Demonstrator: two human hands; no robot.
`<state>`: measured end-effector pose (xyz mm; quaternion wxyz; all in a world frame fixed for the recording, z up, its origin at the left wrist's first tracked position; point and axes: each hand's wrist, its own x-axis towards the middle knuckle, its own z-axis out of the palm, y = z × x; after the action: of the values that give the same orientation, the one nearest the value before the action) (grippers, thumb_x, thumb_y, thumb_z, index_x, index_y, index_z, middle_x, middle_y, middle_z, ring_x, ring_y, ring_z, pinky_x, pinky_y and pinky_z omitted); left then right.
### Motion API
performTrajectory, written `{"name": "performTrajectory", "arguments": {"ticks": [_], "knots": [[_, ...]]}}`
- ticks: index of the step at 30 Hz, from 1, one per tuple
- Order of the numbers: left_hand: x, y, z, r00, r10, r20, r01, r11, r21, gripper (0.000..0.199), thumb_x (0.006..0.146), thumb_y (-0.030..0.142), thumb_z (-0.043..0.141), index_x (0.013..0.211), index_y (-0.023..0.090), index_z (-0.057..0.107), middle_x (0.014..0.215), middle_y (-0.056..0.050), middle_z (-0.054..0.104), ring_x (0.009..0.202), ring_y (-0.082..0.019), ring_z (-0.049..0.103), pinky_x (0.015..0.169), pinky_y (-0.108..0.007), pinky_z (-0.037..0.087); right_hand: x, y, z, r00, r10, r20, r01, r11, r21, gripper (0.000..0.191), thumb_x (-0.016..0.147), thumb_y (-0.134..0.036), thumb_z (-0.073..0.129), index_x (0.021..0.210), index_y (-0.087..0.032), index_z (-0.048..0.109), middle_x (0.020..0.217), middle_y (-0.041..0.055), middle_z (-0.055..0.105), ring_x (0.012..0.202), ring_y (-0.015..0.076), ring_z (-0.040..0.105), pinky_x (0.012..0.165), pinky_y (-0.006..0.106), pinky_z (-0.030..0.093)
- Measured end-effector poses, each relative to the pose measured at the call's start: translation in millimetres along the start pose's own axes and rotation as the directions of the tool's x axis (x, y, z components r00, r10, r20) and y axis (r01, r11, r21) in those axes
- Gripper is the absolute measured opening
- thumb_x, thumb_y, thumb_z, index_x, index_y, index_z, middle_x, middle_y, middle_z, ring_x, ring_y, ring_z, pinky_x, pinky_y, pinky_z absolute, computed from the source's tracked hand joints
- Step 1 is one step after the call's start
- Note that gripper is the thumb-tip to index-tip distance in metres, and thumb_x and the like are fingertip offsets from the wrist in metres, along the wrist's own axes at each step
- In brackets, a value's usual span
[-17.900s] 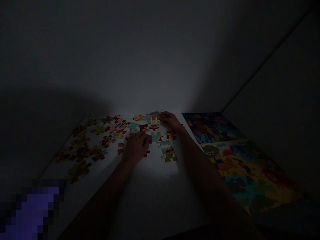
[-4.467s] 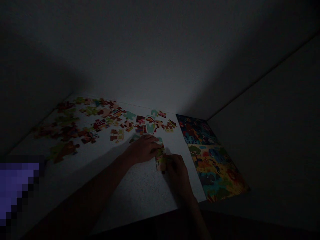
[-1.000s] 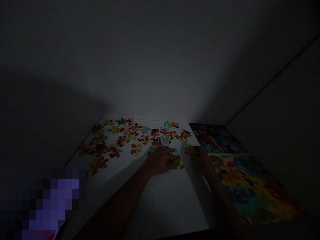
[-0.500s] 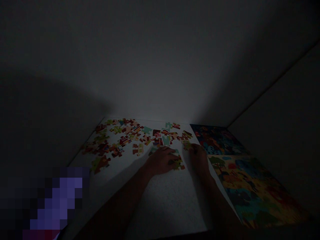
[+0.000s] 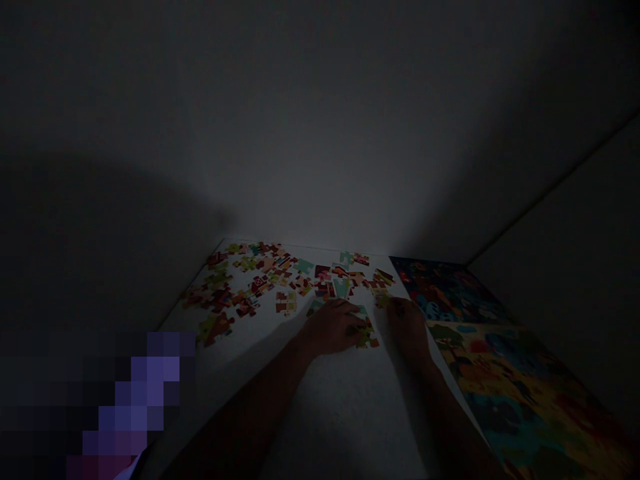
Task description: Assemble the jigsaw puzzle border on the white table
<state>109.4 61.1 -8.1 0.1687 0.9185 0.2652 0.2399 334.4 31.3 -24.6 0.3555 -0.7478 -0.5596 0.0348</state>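
Observation:
On the white tabletop, my left hand (image 5: 333, 328) lies over a small joined patch of jigsaw puzzle (image 5: 369, 335), fingers spread and resting on it. Part of that patch is hidden beneath the hand. To its right, my right hand (image 5: 407, 325) has its fingers curled together at a greenish puzzle piece (image 5: 382, 301), pinching its near edge as far as the dim light shows. Just beyond that piece lie more brown and yellow puzzle pieces (image 5: 384, 279). A pale green puzzle piece (image 5: 342, 288) is beyond my left hand.
Many loose puzzle pieces (image 5: 260, 280) are scattered over the far left of the white table (image 5: 345, 413). Two colourful pictures, a dark one (image 5: 440, 287) and a yellow animal scene (image 5: 505, 373), lie along the right side. A pale wall (image 5: 310, 167) rises behind. The scene is dark.
The view has shifted, so everything appears slightly farther right and lower. Both hands keep nearly the same places over the puzzle; the right fingers look a little more curled.

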Motion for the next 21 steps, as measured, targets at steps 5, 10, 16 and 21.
{"name": "performTrajectory", "arguments": {"ticks": [5, 10, 16, 21], "knots": [[1, 1, 0.1, 1.000, -0.004, -0.011, 0.004, 1.000, 0.014, 0.022, 0.089, 0.033, 0.063, 0.107, 0.027, 0.074, 0.121, -0.006, 0.067, 0.114, -0.022, 0.059, 0.105, -0.040, 0.044, 15, -22, 2, 0.983, -0.183, 0.018, 0.183, 0.983, 0.009, 0.027, 0.085, -0.032, 0.049, 0.094, -0.018, 0.070, 0.104, 0.0138, 0.069, 0.103, 0.0286, 0.060, 0.095, 0.044, 0.045], [1, -1, 2.4, 0.999, -0.002, -0.048, 0.003, 1.000, 0.010, 0.023, 0.090, 0.029, 0.061, 0.109, 0.024, 0.072, 0.119, -0.006, 0.067, 0.112, -0.022, 0.060, 0.104, -0.039, 0.045, 48, -49, 27, 0.962, -0.238, 0.136, 0.218, 0.965, 0.148, 0.030, 0.087, -0.034, 0.047, 0.094, -0.016, 0.070, 0.101, 0.0127, 0.072, 0.099, 0.0252, 0.064, 0.091, 0.040, 0.048], [0, -3, 4.9, 0.995, -0.040, -0.088, 0.041, 0.999, 0.001, 0.021, 0.090, 0.029, 0.060, 0.104, 0.023, 0.074, 0.112, -0.007, 0.069, 0.108, -0.021, 0.062, 0.102, -0.038, 0.046, 66, -43, 44, 0.959, -0.269, 0.093, 0.270, 0.963, 0.001, 0.032, 0.089, -0.035, 0.049, 0.100, -0.016, 0.071, 0.112, 0.0143, 0.071, 0.105, 0.0268, 0.064, 0.097, 0.041, 0.044], [-1, -2, 4.3, 0.972, -0.121, -0.200, 0.134, 0.990, 0.051, 0.026, 0.092, 0.024, 0.054, 0.111, 0.023, 0.071, 0.118, -0.008, 0.067, 0.111, -0.022, 0.060, 0.104, -0.040, 0.045, 66, -14, 43, 0.973, -0.208, 0.101, 0.223, 0.960, -0.168, 0.038, 0.091, -0.038, 0.051, 0.117, -0.016, 0.069, 0.134, 0.0163, 0.060, 0.124, 0.0317, 0.055, 0.106, 0.048, 0.034]]}}
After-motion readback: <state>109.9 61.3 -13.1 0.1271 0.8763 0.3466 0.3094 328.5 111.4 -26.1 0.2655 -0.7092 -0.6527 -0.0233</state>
